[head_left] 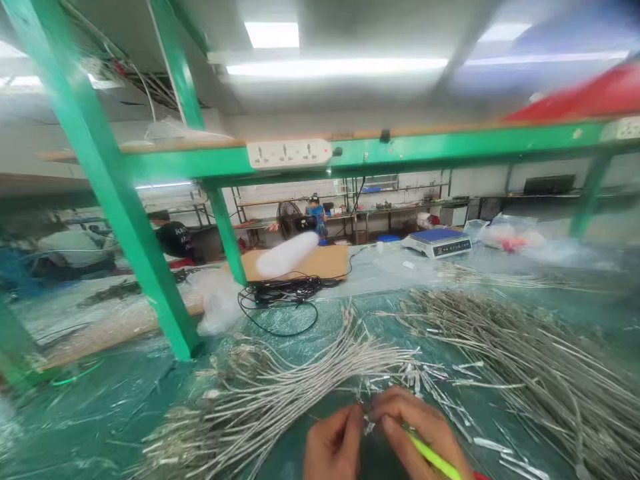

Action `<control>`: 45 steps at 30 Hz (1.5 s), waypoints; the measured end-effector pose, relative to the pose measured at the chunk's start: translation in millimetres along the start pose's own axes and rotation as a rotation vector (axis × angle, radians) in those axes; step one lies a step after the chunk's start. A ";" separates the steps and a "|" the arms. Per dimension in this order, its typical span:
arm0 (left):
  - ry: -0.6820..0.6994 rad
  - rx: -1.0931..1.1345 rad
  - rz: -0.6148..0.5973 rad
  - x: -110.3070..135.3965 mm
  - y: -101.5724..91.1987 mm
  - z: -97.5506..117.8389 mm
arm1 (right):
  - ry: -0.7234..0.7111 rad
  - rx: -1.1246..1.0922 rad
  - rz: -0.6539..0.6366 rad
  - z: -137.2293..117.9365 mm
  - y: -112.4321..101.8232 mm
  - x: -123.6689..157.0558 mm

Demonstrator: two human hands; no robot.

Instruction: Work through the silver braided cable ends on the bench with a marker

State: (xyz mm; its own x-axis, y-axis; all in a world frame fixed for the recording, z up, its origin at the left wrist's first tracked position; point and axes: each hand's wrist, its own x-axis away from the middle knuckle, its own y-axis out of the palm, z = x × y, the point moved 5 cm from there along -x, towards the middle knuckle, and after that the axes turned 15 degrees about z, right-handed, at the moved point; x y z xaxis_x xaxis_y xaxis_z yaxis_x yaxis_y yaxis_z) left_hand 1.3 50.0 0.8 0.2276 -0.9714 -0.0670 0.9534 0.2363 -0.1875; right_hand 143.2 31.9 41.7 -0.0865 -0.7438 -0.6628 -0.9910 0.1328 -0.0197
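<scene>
Both my hands sit at the bottom edge, fingertips pinched together over a small piece at the end of a thin grey cable. My left hand is closed on it from the left. My right hand pinches it from the right, with a yellow-green pen-like tool lying along that hand. A fanned bundle of grey cables spreads left of my hands. A larger heap of the same cables lies to the right.
The bench is covered with green matting under clear plastic. Green frame posts rise at left, with a power strip on the crossbeam. A coiled black cord, cardboard sheet and weighing scale sit behind.
</scene>
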 end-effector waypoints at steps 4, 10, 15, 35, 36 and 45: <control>0.018 0.009 -0.004 0.1 0.3 0.0 | -0.002 0.035 0.019 0.4 -0.1 -0.2; 0.085 -0.023 0.040 1.7 -0.3 3.3 | -0.008 0.085 -0.009 -1.2 -0.3 -0.5; 0.106 0.011 0.045 1.4 -0.5 6.0 | -0.027 0.059 -0.159 -6.0 3.6 -1.4; 0.097 0.015 0.032 1.8 2.8 -1.9 | -0.023 0.042 -0.117 -9.6 3.7 -2.3; 0.102 0.024 0.033 1.7 2.5 -1.6 | -0.037 0.016 -0.129 -9.6 4.7 -1.5; 0.079 -0.016 0.046 -0.1 -0.5 2.0 | -0.003 0.074 0.063 1.7 -2.5 0.2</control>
State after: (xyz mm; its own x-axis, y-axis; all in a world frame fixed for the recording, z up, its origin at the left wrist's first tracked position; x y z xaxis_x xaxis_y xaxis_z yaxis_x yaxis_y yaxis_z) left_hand 1.2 49.9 2.9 0.2539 -0.9551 -0.1527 0.9390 0.2813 -0.1980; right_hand 145.8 32.6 40.3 -0.1477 -0.7308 -0.6664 -0.9733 0.2272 -0.0335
